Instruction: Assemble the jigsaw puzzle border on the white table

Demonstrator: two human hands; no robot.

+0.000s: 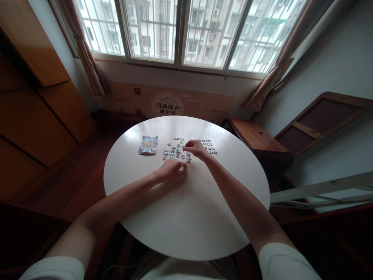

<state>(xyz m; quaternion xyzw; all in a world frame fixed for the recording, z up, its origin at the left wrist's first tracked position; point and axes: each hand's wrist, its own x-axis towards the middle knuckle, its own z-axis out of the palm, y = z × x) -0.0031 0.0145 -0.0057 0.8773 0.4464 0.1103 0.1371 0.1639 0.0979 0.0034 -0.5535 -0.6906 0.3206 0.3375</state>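
- Loose puzzle pieces (174, 151) lie scattered near the middle of the frame, directly left of my right hand's (196, 148) fingertips and above my left hand (171, 169).
- My right fingertips are nearer to that scatter, drawn together at its right edge; whether they pinch a piece, I cannot tell.
- My left thumb and finger curl into a ring low over the table; I cannot make out anything between them.
- A narrow strip of pieces (189, 157) runs up and down the frame, below my right hand, its lower end just above my left fingertips.
- Rows of pieces (209, 146) sit to the right, partly behind my right hand.
- A colourful picture sheet (148, 145) lies left of the scatter.
- All this rests on a round white table (186, 217), glossy along its far edge.
- A barred window (204, 35) fills the top; wooden cabinets (26, 116) stand at the left, a low wooden stand (256, 136) at the right.
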